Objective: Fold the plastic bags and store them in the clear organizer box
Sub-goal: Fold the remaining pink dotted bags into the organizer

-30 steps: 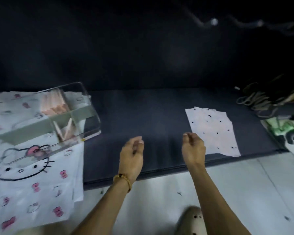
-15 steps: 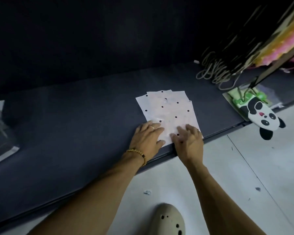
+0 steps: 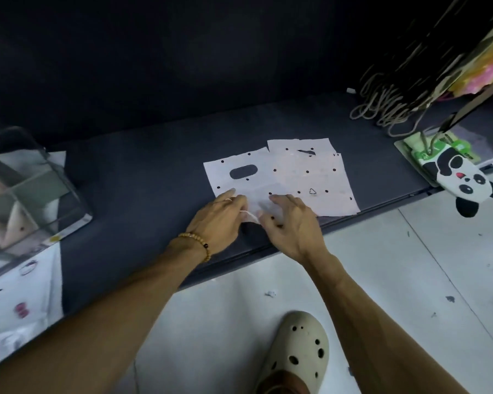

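A: Head view: what is being handled, and where does it lie?

B: A small stack of white polka-dot plastic bags (image 3: pixel 308 177) is seen on the dark mat (image 3: pixel 154 172), close to its near edge. One bag with an oval handle cut-out (image 3: pixel 243 171) is fanned out to the left of the others.

A: How are the hands placed?

B: The left hand (image 3: pixel 221 220) is laid on the near left corner of the stack, fingers fairly straight and pressed down. The right hand (image 3: pixel 292 223) is set just beside it, and a lifted fold of thin film appears to be caught between the two; whether it is truly pinched cannot be told.

A: How will the bags handle?

B: They are judged very light, limp and slippery, so sheets may slide over one another. A hold at the near edge or corner, with the rest pinned flat, is advised.

A: And around them?

B: The clear organizer box (image 3: pixel 34 191), with folded bags already stored in its compartments, is found well apart at the left, on a white cartoon-print bag (image 3: pixel 26 294). A panda-print bag (image 3: pixel 461 177) lies at the right, cord handles (image 3: pixel 382 106) behind it, and a cream clog (image 3: pixel 299 351) on the floor below
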Action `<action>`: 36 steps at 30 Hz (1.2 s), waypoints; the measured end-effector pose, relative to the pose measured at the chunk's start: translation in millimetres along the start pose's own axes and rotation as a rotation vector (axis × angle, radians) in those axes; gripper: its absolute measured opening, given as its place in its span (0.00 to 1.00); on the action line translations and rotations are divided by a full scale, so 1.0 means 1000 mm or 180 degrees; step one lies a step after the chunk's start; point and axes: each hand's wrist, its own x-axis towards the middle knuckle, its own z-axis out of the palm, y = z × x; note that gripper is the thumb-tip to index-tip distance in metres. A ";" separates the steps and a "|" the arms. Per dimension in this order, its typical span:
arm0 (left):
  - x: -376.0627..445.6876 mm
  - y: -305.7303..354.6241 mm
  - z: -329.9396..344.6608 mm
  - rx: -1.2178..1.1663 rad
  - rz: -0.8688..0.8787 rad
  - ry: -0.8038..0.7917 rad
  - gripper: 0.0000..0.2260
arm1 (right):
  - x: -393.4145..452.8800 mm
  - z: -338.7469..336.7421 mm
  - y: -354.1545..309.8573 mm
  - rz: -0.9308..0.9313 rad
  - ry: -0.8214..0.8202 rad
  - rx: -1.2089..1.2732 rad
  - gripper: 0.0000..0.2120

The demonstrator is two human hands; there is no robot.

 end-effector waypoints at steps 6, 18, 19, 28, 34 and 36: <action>-0.066 -0.051 -0.043 -0.0285 -0.0219 -0.0625 0.05 | -0.013 0.029 -0.042 -0.0858 -0.1193 -0.0302 0.37; -0.157 -0.093 -0.054 -0.2281 -0.1752 0.0092 0.08 | -0.026 0.056 -0.080 0.0271 -0.1301 0.1419 0.09; -0.158 -0.096 -0.053 -0.2486 -0.1931 0.0168 0.10 | -0.026 0.061 -0.083 0.0348 -0.1267 0.1359 0.07; -0.153 -0.098 -0.038 -0.1961 -0.2396 0.0781 0.06 | -0.016 0.078 -0.100 0.0620 -0.0764 0.0554 0.08; -0.141 -0.101 -0.037 -0.1637 -0.2604 0.0940 0.07 | -0.009 0.081 -0.096 0.0755 -0.0632 0.0616 0.14; -0.140 -0.103 -0.037 -0.1513 -0.2683 0.0950 0.07 | -0.004 0.082 -0.097 0.0776 -0.0622 0.0574 0.18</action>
